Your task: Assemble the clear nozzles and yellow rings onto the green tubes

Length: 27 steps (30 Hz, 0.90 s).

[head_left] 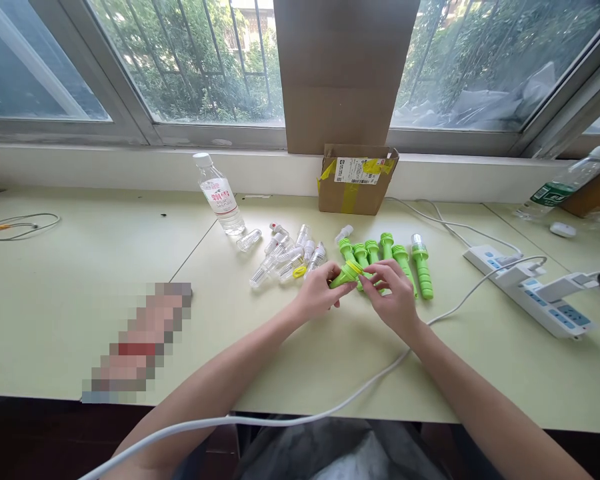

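Observation:
My left hand (324, 291) is closed around a green ribbed plastic tube (341, 279) with a flared head, tilted up to the right. The fingertips of my right hand (391, 293) pinch a yellow ring (353, 268) at that head. Just beyond my hands stand or lean several more green ribbed tubes (387, 244). At their right end, one green tube (422, 272) has a clear cap (417, 243) on top. To the left lies a pile of clear plastic pieces (279, 257), some with white ends, and a loose yellow ring (299, 271) among them.
A water bottle (220, 197) and an open cardboard box (356, 180) stand toward the window. On the right are a white power strip (527, 292), another bottle (563, 187) and a white cable (360, 393) crossing over my right forearm. A blurred-out object (140, 340) lies at left.

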Available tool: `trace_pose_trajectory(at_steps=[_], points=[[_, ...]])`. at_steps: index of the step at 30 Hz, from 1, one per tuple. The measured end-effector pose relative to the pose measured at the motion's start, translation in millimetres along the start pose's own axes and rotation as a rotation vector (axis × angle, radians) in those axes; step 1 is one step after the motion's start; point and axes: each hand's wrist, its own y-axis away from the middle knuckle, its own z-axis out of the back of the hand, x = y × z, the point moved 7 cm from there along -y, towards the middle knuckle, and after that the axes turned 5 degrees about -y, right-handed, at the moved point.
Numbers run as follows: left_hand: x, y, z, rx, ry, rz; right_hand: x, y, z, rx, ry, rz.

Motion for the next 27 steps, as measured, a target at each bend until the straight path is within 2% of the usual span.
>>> trace_pose_trajectory(at_steps=[8,16,21,27], points=[[0,1,-0.5,-0.017,-0.004,-0.002,-9,9,-10,-0.012,-0.109,-0.131],[-1,2,-2.4,0.017,-0.038,-0.007,-8,5,-5,0.005,-0.141,-0.171],[-4,1,4.9,-0.033,-0.096,-0.024,3,9,-15,0.066,-0.092,-0.102],[-7,-1,9.9,-0.033,-0.075,-0.037,6,8,-14,0.018,-0.118,-0.096]])
